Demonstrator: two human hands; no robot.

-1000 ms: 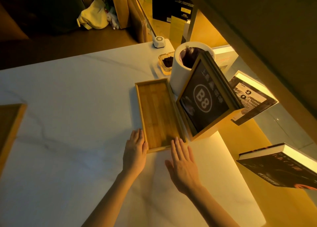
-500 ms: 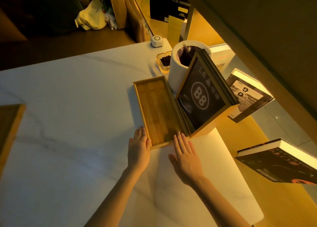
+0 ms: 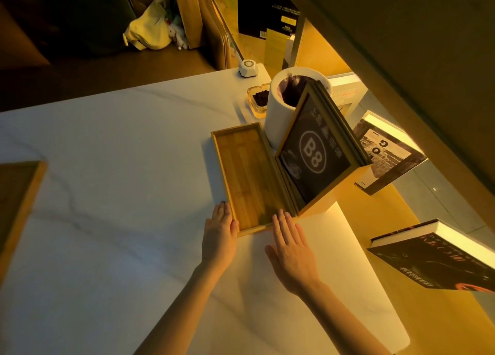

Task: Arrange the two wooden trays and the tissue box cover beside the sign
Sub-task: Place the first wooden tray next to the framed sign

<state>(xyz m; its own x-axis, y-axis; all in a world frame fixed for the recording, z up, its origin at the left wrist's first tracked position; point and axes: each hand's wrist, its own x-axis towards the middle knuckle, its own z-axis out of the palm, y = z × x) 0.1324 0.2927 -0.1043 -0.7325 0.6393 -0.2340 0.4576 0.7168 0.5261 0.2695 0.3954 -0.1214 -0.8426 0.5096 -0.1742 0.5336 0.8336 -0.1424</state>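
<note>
Two bare hands lie flat on the white marbled desk (image 3: 107, 220) at the near end of a long wooden tray (image 3: 250, 177), in the centre of the frame. Left hand (image 3: 219, 234) has its fingers (image 3: 223, 211) straight and close together, resting against the tray's lower-left corner; right hand (image 3: 290, 243) has its fingers (image 3: 281, 220) extended and slightly spread, their tips touching the tray's near edge — neither hand grips anything. Along its right long side the tray lies just beside the tilted, wood-framed sign (image 3: 314, 155), black-faced and marked "B8". Behind the sign, toward the upper centre, stands a white cylinder (image 3: 278, 113) with a dark opening at the top; it sits at the tray's far right corner. At the left edge of the frame a second wooden tray (image 3: 18, 202) shows only in part, well apart from the first. Two books (image 3: 439, 261) appear on the right side — one below the other
</note>
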